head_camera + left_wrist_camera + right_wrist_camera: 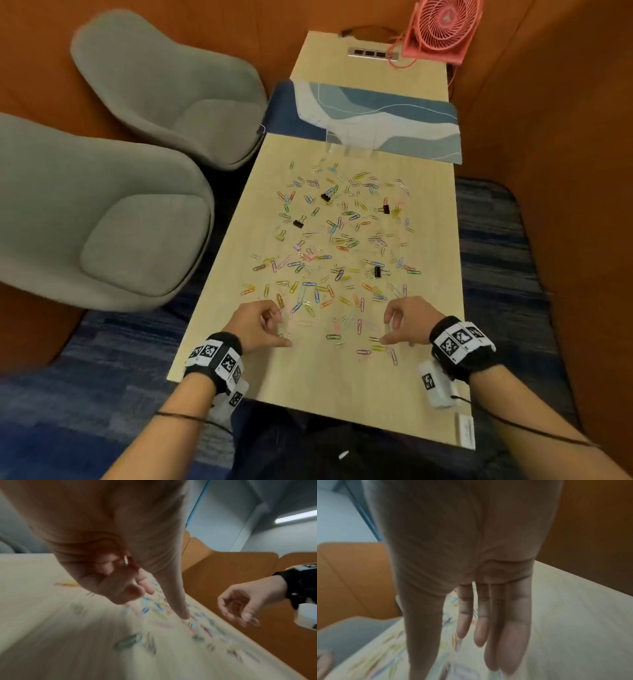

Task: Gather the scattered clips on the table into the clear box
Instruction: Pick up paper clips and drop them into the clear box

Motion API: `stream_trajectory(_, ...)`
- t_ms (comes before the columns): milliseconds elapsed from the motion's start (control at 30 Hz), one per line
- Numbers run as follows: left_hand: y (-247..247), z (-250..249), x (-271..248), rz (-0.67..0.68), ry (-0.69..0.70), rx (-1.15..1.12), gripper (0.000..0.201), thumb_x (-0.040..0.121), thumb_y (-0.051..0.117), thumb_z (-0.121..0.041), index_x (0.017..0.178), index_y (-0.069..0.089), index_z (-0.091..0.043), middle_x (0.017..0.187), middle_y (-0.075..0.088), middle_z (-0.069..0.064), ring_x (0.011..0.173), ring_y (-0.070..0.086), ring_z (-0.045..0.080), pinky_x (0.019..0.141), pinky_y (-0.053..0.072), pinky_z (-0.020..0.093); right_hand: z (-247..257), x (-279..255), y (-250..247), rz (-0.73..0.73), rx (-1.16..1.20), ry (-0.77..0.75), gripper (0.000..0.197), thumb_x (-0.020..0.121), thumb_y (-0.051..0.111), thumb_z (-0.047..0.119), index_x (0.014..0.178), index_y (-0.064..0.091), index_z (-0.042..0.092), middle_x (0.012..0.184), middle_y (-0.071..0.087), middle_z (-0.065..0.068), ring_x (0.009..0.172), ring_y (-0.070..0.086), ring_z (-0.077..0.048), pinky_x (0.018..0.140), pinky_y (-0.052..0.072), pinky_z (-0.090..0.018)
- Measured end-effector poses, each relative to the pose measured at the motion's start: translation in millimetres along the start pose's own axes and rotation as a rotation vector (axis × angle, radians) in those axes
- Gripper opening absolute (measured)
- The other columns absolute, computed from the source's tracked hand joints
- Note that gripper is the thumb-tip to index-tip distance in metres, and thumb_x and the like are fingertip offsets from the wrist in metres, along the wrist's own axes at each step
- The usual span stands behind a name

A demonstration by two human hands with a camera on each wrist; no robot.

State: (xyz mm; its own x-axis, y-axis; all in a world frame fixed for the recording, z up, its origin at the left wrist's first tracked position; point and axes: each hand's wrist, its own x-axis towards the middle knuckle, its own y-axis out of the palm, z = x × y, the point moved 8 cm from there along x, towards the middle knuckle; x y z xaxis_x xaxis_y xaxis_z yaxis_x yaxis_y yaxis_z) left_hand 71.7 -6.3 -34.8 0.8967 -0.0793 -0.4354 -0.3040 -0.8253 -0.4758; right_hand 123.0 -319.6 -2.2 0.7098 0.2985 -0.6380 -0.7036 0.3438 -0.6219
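Many coloured paper clips (335, 240) and a few black binder clips (325, 197) lie strewn over the light wooden table (325, 383). The clear box (349, 145) stands at the far end of the spread, on the edge of a blue mat. My left hand (270, 327) hovers low over the nearest clips, fingers curled and thumb reaching down to the table (161, 601). A small shiny bit shows inside the curl, and I cannot tell what it is. My right hand (394, 325) hangs over the near clips, fingers fairly straight and pointing down (453, 655), holding nothing.
A blue patterned mat (411, 113) lies across the table behind the box. A pink fan (442, 27) and a socket strip (371, 53) sit at the far end. Two grey chairs (102, 219) stand to the left. An orange wall (565, 137) closes the right side.
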Motion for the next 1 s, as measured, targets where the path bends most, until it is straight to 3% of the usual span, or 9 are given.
stream_trajectory(167,16.3,28.4,-9.1,-0.005,-0.073,-0.044,0.061,0.038,0.098,-0.032,0.086,0.063,-0.019,0.067,0.060,-0.002,0.055,0.053,0.009,0.060,0.053,0.029,-26.0,-7.9,53.7,0.122,-0.053,0.174,0.053,0.054,0.092,0.038,0.079,0.051,0.016,0.077,0.061,-0.002,0.063,0.064,-0.023,0.052,0.055,-0.034)
stream_trajectory(300,19.8,29.7,-7.1,-0.103,-0.068,-0.091,0.053,0.046,0.096,-0.013,0.088,0.065,-0.022,0.068,0.060,0.000,0.056,0.054,0.008,0.062,0.055,0.025,-36.4,3.3,68.4,-0.014,-0.080,0.175,0.051,0.055,0.088,0.042,0.075,0.047,0.020,0.080,0.056,0.002,0.068,0.051,-0.015,0.054,0.040,-0.024)
stream_trajectory(500,36.2,3.4,0.3,-0.103,0.033,-0.165,0.043,0.062,0.085,0.004,0.095,0.067,-0.016,0.081,0.061,0.009,0.067,0.057,0.016,0.066,0.057,0.024,-13.0,22.4,66.4,-0.255,0.108,0.051,0.027,0.065,0.080,0.023,0.075,0.054,0.020,0.076,0.053,0.002,0.071,0.052,-0.016,0.053,0.032,-0.018)
stream_trajectory(567,43.3,-5.6,3.8,-0.085,0.077,-0.166,0.048,0.062,0.087,-0.001,0.100,0.065,-0.018,0.090,0.059,0.011,0.069,0.057,0.016,0.068,0.059,0.029,-8.9,21.7,59.0,-0.297,0.124,0.032,0.029,0.065,0.080,0.023,0.078,0.054,0.021,0.080,0.053,0.002,0.075,0.053,-0.017,0.056,0.034,-0.019)
stream_trajectory(633,48.9,-9.8,7.8,-0.070,0.112,-0.048,0.060,0.058,0.091,-0.017,0.109,0.061,-0.027,0.099,0.053,0.000,0.073,0.056,0.013,0.068,0.057,0.026,-13.5,14.2,51.7,-0.344,0.102,0.071,0.041,0.063,0.084,0.032,0.089,0.054,0.022,0.090,0.050,0.003,0.079,0.052,-0.015,0.063,0.038,-0.022)
stream_trajectory(733,64.1,-17.1,12.4,-0.011,0.141,0.142,0.087,0.055,0.091,-0.037,0.129,0.046,-0.037,0.115,0.040,-0.013,0.092,0.052,0.005,0.087,0.047,0.015,-22.2,3.0,56.2,-0.341,0.079,0.124,0.074,0.056,0.086,0.044,0.117,0.048,0.025,0.113,0.041,0.002,0.092,0.052,-0.017,0.082,0.045,-0.027)
stream_trajectory(833,85.9,-30.1,20.6,0.060,0.213,0.223,0.099,0.060,0.087,-0.041,0.143,0.035,-0.032,0.124,0.033,-0.011,0.106,0.047,0.009,0.100,0.041,0.021,-16.6,5.1,66.7,-0.325,0.078,0.096,0.095,0.056,0.086,0.048,0.136,0.040,0.025,0.125,0.035,-0.001,0.108,0.050,-0.019,0.095,0.042,-0.026)
stream_trajectory(900,98.5,-39.8,26.0,0.090,0.278,0.294,0.097,0.066,0.083,-0.044,0.147,0.029,-0.032,0.126,0.032,-0.007,0.111,0.042,0.011,0.103,0.039,0.023,-9.2,9.2,67.3,-0.349,0.069,0.067,0.093,0.059,0.084,0.047,0.138,0.041,0.024,0.123,0.037,-0.002,0.109,0.049,-0.018,0.097,0.041,-0.023)
stream_trajectory(1000,112.9,-55.9,29.7,0.079,0.412,0.486,0.077,0.080,0.070,-0.046,0.146,0.032,-0.035,0.129,0.034,0.002,0.115,0.038,0.017,0.101,0.040,0.029,1.2,11.6,66.2,-0.400,0.026,0.010,0.079,0.067,0.081,0.044,0.136,0.049,0.021,0.115,0.040,-0.001,0.102,0.050,-0.016,0.094,0.042,-0.021)
